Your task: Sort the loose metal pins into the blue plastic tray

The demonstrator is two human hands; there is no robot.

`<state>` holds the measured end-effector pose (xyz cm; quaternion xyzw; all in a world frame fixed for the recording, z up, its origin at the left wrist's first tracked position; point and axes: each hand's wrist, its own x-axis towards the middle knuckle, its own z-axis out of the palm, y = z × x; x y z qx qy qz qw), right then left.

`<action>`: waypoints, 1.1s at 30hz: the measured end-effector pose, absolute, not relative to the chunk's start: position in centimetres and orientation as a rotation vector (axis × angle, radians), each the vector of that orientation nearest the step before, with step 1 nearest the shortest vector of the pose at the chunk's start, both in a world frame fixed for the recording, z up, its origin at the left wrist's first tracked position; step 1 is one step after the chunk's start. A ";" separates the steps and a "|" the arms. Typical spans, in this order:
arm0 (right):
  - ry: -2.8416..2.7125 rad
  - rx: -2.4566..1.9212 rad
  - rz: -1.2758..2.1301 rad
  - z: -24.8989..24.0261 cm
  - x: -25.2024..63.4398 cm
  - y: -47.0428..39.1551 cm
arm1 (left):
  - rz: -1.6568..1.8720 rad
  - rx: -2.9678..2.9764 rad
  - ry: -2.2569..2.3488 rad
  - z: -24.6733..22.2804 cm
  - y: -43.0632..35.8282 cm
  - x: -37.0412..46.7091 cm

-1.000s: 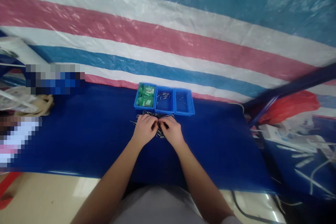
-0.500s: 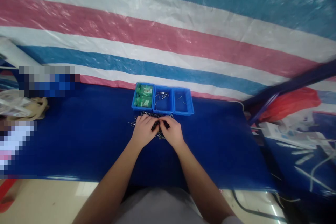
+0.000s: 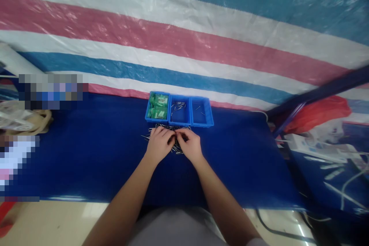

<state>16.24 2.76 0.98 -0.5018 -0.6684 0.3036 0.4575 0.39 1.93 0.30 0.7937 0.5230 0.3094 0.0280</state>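
Observation:
A pile of thin metal pieces, like nails or long screws, lies on the blue table under and between my hands. My left hand rests over the pile's left part with curled fingers. Beside it my right hand is bent inward, thumb and index finger pinched together. Both sets of fingertips meet over the pile; what they hold is too small or hidden. Just beyond stand three blue bins: a left bin with green packets, a middle bin with several thin metal pieces, and a right bin with a few.
A striped tarp hangs behind the blue table. On the left lie a beige coiled bundle and blurred-out items. To the right are a dark post, a red bag, and a side table with white parts and cables.
Both hands stay over the pile with only slight finger movement. The whole view has shifted very slightly; the bins and the pile look the same.

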 end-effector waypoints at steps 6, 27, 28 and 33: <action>-1.638 -1.233 0.775 0.9 16.0 2.7 | 0.961 2.515 1.649 0.2 1.9 0.6; -1.624 -1.131 0.742 1.6 15.8 2.6 | 1.586 2.099 1.479 0.7 1.6 -0.1; -1.618 -1.126 0.755 1.6 15.9 2.6 | 1.591 2.083 1.475 0.7 1.6 -0.1; -1.542 -1.113 0.869 1.5 15.9 2.6 | 1.500 2.002 1.513 0.5 1.5 -0.2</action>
